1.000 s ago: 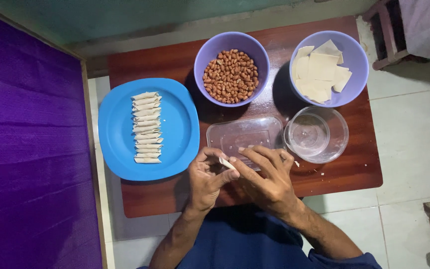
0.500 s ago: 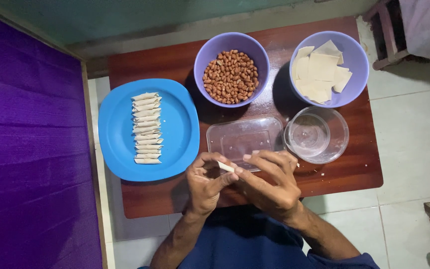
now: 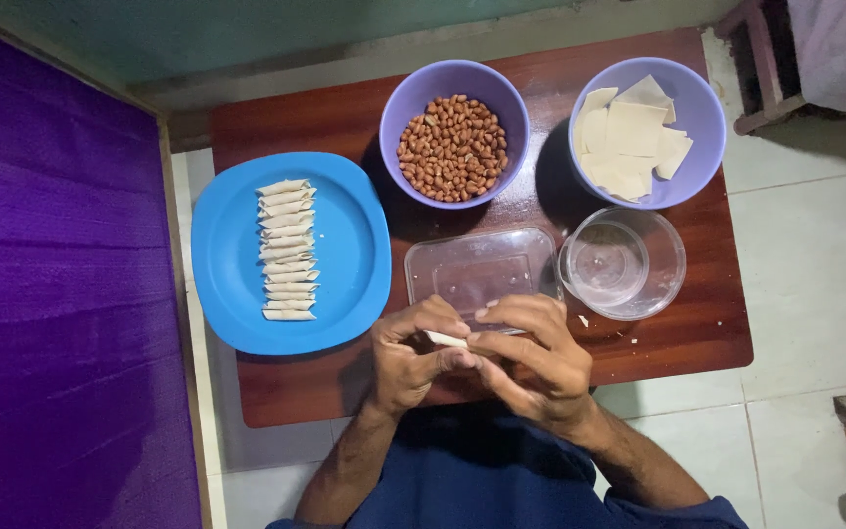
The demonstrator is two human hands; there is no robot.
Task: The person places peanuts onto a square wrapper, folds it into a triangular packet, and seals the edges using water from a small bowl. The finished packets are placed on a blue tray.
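Pale dough roll (image 3: pixel 446 340) pinched between left hand (image 3: pixel 408 358) and right hand (image 3: pixel 531 358); blue plate (image 3: pixel 345 235) just beside.

A single head-worn view is given, aimed almost straight down from above the seated person. The whole bench (image 3: pixel 638 362) is taken in at moderate distance, with its far edge at the top of the frame and the person's lap at the bottom. The hands are seen near the lower middle. Tiled floor (image 3: pixel 815 284) is included at right, a purple surface (image 3: pixel 61 294) at left.
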